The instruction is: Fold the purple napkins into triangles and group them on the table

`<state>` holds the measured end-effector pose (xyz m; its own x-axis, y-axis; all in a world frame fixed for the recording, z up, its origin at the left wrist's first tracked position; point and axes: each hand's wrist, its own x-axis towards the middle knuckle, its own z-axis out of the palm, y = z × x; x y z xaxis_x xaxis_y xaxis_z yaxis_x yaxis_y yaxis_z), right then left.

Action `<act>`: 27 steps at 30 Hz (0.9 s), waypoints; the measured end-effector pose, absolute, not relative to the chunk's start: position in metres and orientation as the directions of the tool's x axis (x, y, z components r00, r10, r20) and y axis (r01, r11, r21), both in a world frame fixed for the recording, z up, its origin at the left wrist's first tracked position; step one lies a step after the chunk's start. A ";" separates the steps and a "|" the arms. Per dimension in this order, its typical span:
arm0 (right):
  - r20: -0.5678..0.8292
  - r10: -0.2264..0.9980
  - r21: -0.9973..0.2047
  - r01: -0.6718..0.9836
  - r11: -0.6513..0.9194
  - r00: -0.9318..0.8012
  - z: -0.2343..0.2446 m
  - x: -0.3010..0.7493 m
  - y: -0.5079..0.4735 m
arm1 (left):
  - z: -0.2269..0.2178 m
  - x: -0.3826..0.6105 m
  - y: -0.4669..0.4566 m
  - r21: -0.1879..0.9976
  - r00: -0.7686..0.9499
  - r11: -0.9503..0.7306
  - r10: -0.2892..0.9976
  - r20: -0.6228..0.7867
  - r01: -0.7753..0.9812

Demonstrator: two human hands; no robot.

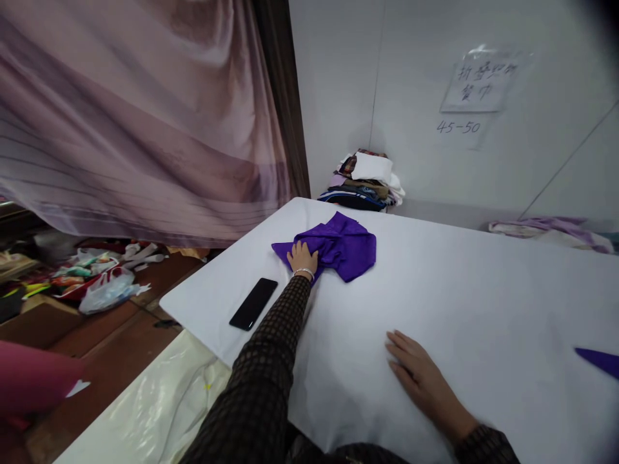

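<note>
A crumpled purple cloth napkin (pixel 355 248) lies toward the far left end of the white table, its folds bunched and its corners pointing different ways. My left hand (pixel 303 258), with a bracelet at the wrist, reaches out to the napkin's near left part. Its fingers are bent into the fabric, and their tips are partly hidden. Lower in the view, my right hand (pixel 423 377) rests on the white tabletop (pixel 483 309) with its fingers stretched out, holding nothing. Another piece of purple cloth (pixel 599 362) shows at the right edge.
A black phone (pixel 254 303) lies left of my left forearm. Folded clothes (pixel 362 183) are stacked behind the table by the wall. A pinkish curtain (pixel 193 116) hangs at the left. Plastic bags (pixel 109 290) and boxes sit on the floor. Striped fabric (pixel 551 232) lies beyond the far edge.
</note>
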<state>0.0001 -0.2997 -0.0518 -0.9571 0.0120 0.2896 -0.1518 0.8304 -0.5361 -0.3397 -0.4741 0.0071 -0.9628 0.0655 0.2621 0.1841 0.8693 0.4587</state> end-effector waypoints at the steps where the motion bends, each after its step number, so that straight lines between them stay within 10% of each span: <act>1: 0.291 0.019 -0.548 -0.150 0.823 -0.956 -0.051 0.000 -0.300 | 0.006 -0.343 -0.475 0.492 -0.971 0.856 0.045 0.235 0.159; 9: 0.281 0.159 -0.783 -0.130 0.608 -0.947 -0.047 0.001 -0.299 | 0.039 -0.337 -0.473 0.653 -0.937 0.725 -0.029 0.348 0.220; 14: 0.012 0.446 -1.000 -0.010 0.006 -0.895 -0.034 -0.004 -0.289 | 0.057 -0.245 -0.430 0.672 -0.706 0.220 0.185 0.683 0.708; 18: -0.077 0.521 -0.893 -0.173 -0.415 -0.850 -0.038 -0.005 -0.273 | 0.036 -0.134 -0.388 0.732 -0.523 -0.135 0.614 0.591 0.668; 27: -0.130 0.671 -0.934 -0.136 -0.330 -0.730 -0.033 -0.003 -0.243 | 0.000 -0.062 -0.376 0.924 -0.479 -0.066 0.840 0.256 0.378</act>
